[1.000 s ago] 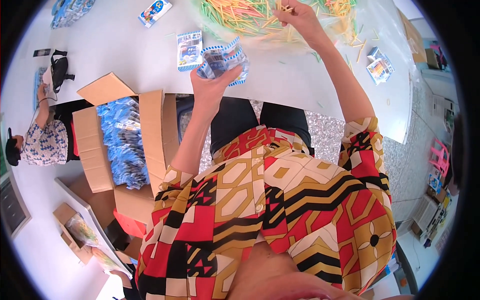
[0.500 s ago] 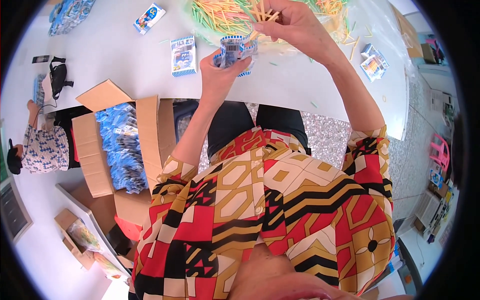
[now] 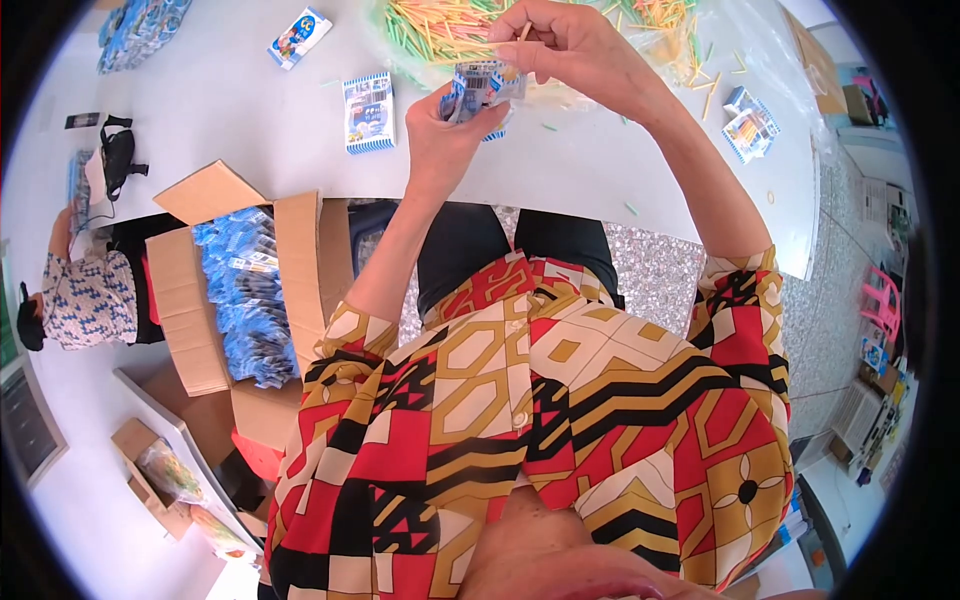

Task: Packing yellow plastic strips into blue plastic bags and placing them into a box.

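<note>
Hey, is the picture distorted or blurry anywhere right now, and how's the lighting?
In the head view, the table's front edge bows and the co-worker looks tipped sideways; in the head view, black rings the picture and a patch at lower left is washed out; also in the head view, the left hand and right hand look fairly sharp.

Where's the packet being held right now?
In the head view, upper centre: the blue-and-white packet is in the left hand, below the right hand's fingertips.
</note>
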The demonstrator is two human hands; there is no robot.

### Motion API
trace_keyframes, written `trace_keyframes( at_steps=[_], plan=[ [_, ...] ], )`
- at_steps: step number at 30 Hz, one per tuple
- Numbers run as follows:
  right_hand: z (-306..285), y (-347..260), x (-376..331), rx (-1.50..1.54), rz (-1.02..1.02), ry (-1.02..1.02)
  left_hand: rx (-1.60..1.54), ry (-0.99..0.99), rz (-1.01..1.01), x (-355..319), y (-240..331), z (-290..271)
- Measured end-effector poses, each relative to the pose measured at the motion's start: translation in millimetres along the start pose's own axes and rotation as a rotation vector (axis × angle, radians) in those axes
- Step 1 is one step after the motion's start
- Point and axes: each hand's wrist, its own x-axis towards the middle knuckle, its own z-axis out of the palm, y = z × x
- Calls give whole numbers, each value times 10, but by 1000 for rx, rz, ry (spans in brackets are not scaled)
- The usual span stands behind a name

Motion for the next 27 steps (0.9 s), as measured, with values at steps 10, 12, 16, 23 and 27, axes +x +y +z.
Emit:
trace_keyframes(
  at_steps=[10,12,16,23,27],
  plan=[
    [-104,111,80,-65,-74,85,-182,6,-38,159,-51,62],
    [-135,150,105,-256,-261,122,-182,10,-43,181,-77,53],
    [-168,181,152,-102,-137,118,-223,27,-37,222,-115,38],
    [-214,6,162,-249,-294,156,-215,19,-62,269,-178,-1],
    [-244,-126,156,-449,-282,151,-240,31,-58,266,-196,-31]
  ],
)
